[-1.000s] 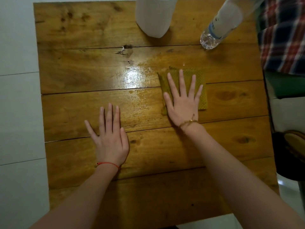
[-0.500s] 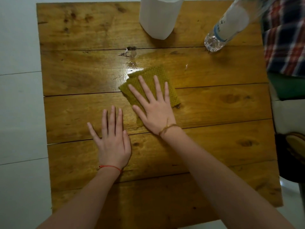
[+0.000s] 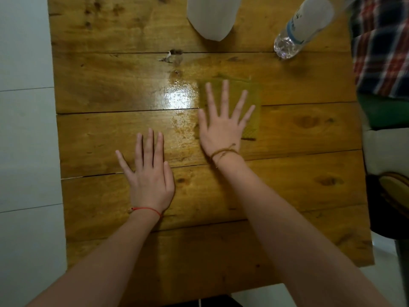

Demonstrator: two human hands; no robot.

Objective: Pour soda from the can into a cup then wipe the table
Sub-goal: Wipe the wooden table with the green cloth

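Wooden planks make up the table [image 3: 287,191], seen from above with pale floor tiles [image 3: 24,140] at its left edge. Nearest the viewer, the left hand [image 3: 150,176] is laid flat on bare wood, palm down, its fingers [image 3: 150,145] straight and close together with the thumb splayed outward — nothing is held. A red string bracelet [image 3: 147,209] circles that wrist. Beyond and to the right, the right hand [image 3: 223,127] is pressed palm down on a yellow-green cloth [image 3: 251,107], its fingers spread wide over it; the cloth is pinned flat rather than gripped, and its edges show past the fingertips and the little finger. A brown cord [image 3: 223,152] is worn at this wrist. Just left of the right thumb a wet, shiny patch [image 3: 179,96] is seen on the wood. Farther off, past the fingertips, a white cup [image 3: 213,16] stands at the table's far edge, and a clear plastic bottle [image 3: 303,25] stands to its right — both well apart from the hands. Plaid fabric [image 3: 380,45] is seen beyond the table's right side.
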